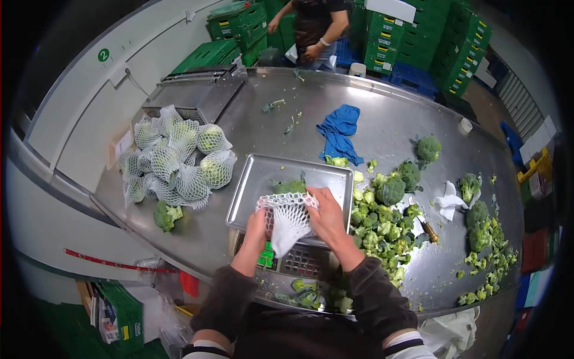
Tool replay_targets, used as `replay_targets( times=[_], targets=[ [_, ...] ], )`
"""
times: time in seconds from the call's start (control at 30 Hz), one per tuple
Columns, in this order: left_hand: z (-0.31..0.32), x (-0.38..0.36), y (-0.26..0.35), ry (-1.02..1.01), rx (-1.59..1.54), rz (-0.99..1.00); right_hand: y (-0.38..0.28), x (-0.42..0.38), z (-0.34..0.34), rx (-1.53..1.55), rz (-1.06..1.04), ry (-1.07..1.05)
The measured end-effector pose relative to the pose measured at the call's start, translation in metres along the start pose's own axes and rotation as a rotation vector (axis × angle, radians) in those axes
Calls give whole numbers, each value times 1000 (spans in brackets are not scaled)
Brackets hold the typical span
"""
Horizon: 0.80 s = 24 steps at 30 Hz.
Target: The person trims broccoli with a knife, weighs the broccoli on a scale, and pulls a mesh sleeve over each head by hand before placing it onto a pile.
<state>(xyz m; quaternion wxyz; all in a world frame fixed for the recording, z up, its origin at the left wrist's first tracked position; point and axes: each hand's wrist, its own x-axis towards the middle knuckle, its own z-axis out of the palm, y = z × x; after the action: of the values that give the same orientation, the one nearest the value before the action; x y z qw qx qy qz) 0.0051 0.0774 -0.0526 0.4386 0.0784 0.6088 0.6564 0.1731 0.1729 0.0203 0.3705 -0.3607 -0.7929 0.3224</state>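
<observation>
Both my hands stretch a white foam net sleeve [288,224] by its rim, holding its mouth wide. My left hand [257,227] grips the left edge and my right hand [326,214] the right edge. Just beyond the sleeve's mouth, a green broccoli head [290,186] is on the metal tray [251,182] of a scale; the sleeve hides part of it. The scale's keypad [302,263] shows below my hands. To the left lies a pile of net-wrapped broccoli [179,143], with one bare broccoli head [166,216] in front of it.
Cut broccoli stems [379,233] heap right of the tray, beside several broccoli heads [391,190] and a knife handle [429,232]. A blue cloth [342,128] lies behind. Another person [320,27] stands across the steel table, near green crates [382,39].
</observation>
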Motion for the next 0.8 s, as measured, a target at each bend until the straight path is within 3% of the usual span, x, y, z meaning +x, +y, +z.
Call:
replay_targets(
  times=[0.1, 0.13, 0.2, 0.27, 0.3, 0.33, 0.37, 0.4, 0.47, 0.5, 0.53, 0.6, 0.73, 0.77, 0.8],
  targets=[
    [7, -22, 30, -147, -13, -10, -28, -17, -24, 62, -84, 16],
    [12, -42, 38, -182, -256, 106, -39, -24, -37, 131, -127, -9],
    [9, -43, 45, -302, -192, 252, -57, -40, -67, 277, -68, -271],
    [32, -86, 64, -563, -558, -123, -66, -46, -80, 346, -90, -372],
    [36, -96, 65, -559, -559, -124, -70, -46, -85, 436, 167, -552],
    [38, -104, 65, -657, -622, -319, -71, -46, -89, 520, 425, -728],
    [39, -109, 64, -754, -679, -513, -59, -48, -89, 653, 420, -750],
    [37, -109, 58, -749, -674, -510, -57, -45, -97, 696, 501, -780],
    [30, -108, 43, -749, -836, -755, -32, -65, -77, 1350, 729, -531],
    [32, -114, 42, -679, -867, -723, -29, -73, -72, 1567, 885, -402],
    [29, -113, 39, -676, -868, -714, -29, -78, -70, 1696, 900, -333],
    [18, -100, 22, -602, -744, -717, -23, -88, -68, 1721, 960, -196],
    [6, -89, 4, -556, -660, -659, -9, -95, -66, 1789, 928, -294],
    [5, -90, 5, -555, -656, -667, -10, -92, -54, 1645, 1000, -248],
    [9, -94, 10, -601, -505, -474, -9, -90, -40, 1496, 1064, -204]
  ],
)
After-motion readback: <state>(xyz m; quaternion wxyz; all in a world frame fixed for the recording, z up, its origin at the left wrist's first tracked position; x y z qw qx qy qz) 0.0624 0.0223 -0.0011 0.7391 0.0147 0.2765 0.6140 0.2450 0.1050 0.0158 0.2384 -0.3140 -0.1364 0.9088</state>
